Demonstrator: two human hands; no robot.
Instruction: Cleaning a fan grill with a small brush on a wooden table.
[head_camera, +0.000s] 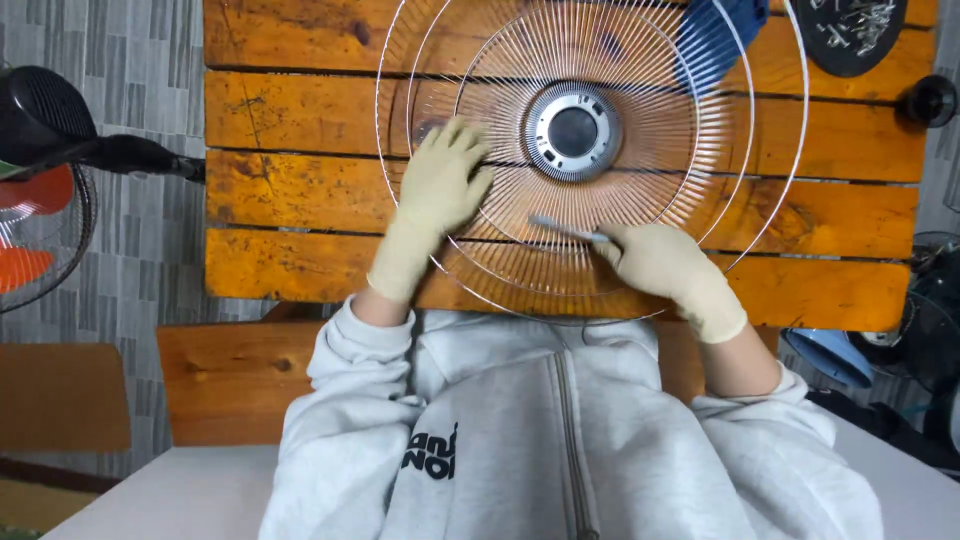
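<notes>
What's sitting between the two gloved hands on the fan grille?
Only grille wires over the wooden table, plus the thin grey tool that the right hand points toward the left hand, seen in the head view.

A wooden table (300, 190) of broad orange-brown planks, worn and dark-stained, with dark gaps between the boards, fills the upper middle of the view. Beneath it the floor (130, 80) is covered in narrow grey strips of mixed tone, laid in staggered rows. A wooden bench (230, 375) of the same orange-brown timber stands just beside the table's near edge, and a plainer brown board (60, 395) lies at the left. A pale grey-white surface (170, 495) runs along the bottom of the frame. The light is even and soft, without hard shadows.
</notes>
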